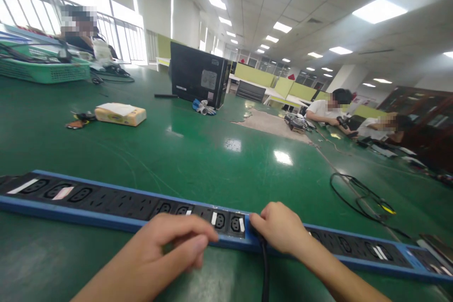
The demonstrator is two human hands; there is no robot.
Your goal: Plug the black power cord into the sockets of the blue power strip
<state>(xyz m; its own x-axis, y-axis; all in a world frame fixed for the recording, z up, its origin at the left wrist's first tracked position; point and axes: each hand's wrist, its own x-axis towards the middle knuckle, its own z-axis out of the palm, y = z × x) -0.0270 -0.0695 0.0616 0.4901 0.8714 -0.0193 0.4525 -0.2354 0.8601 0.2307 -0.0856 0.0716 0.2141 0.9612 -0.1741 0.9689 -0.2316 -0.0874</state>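
A long blue power strip (pixel 236 224) with black sockets crosses the green table in front of me. Several sockets carry small white labels. My right hand (pixel 283 226) is closed around a black plug (pixel 254 227) at the strip, just right of the labelled sockets. From it a black power cord (pixel 265 271) hangs toward the near edge of the view. How far the plug sits in a socket is hidden by my fingers. To the left, my left hand (pixel 170 250) hovers over the strip's near edge, its fingers loosely bent, thumb apart, holding nothing.
A black computer case (pixel 196 73) stands at the back, with gloves (pixel 204 107) beside it. Left of it lie a tissue pack (pixel 121 114) and a green basket (pixel 63 73). A coiled black cable (pixel 354 193) lies right. Two people work far right, another person far left.
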